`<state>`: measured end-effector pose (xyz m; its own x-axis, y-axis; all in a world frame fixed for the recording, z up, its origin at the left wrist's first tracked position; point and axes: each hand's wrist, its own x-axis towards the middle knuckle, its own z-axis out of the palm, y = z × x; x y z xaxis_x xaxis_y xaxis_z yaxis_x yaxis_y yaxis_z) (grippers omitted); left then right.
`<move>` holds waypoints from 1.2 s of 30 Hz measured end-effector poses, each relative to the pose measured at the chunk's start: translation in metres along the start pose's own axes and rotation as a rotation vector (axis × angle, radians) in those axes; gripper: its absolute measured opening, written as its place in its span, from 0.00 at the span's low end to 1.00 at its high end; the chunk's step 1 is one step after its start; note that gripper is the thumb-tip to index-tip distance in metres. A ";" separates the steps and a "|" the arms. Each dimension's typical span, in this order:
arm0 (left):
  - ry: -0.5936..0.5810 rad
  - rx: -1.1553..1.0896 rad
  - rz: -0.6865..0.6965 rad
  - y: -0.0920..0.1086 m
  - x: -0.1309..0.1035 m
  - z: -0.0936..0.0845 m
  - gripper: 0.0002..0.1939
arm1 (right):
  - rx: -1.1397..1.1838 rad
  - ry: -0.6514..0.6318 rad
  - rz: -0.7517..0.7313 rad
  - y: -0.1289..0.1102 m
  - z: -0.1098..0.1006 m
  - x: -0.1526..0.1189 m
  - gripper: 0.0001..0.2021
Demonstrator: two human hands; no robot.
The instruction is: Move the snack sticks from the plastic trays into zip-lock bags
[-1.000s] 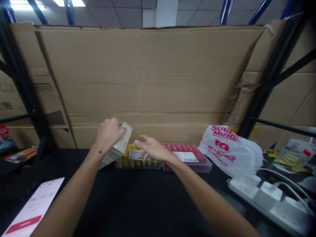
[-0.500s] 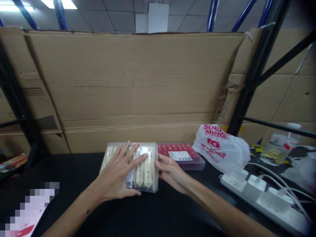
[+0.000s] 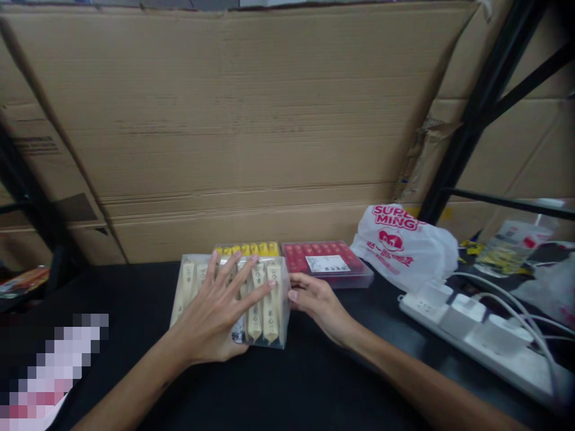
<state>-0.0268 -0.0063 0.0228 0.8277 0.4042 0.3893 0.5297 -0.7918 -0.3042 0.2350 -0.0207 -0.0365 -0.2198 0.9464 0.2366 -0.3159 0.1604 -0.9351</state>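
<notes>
A clear plastic box [image 3: 269, 311] of individually wrapped, cream-coloured snack bars is at the middle of the black tabletop, its broad face towards me. My left hand [image 3: 220, 311] lies across that face with fingers spread, and its thumb is tucked by the lower edge, gripping the box. At the box's right side, my right hand [image 3: 317, 302] pinches the edge between thumb and fingers; some fingertips are hidden behind it. Just behind stands a box of yellow-wrapped pieces [image 3: 254, 248], partly covered by the held one. To its right lies a clear box of red-wrapped pieces [image 3: 330, 263] with a white label.
On the right are a white plastic bag [image 3: 399, 245] with red print, a white power strip [image 3: 476, 347] with plugs and cables, and a clear bottle [image 3: 512, 245]. Cardboard panels [image 3: 251, 120] wall the back. A blurred-out pale item [image 3: 58, 371] lies front left.
My view has tilted downward. The held box has shifted slightly left and turned, and the yellow-wrapped pieces behind it have come into sight. Both hands keep their grip.
</notes>
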 end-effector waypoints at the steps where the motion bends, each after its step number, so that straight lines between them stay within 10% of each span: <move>1: 0.007 0.000 -0.001 0.000 0.000 0.000 0.58 | 0.027 0.000 0.015 -0.001 0.000 0.000 0.18; 14: 0.136 -0.059 0.030 0.003 -0.002 -0.005 0.55 | 0.368 0.074 0.154 0.002 -0.003 -0.001 0.13; 25: 0.170 -0.080 0.063 0.009 -0.004 -0.004 0.55 | 0.212 0.097 0.084 -0.010 0.015 -0.009 0.12; 36: 0.170 -0.061 0.112 0.016 -0.001 -0.004 0.52 | 0.033 0.119 -0.012 -0.007 -0.008 -0.001 0.18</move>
<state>-0.0203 -0.0215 0.0211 0.8350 0.2326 0.4986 0.4194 -0.8557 -0.3031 0.2451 -0.0201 -0.0326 -0.1047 0.9714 0.2132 -0.3485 0.1650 -0.9227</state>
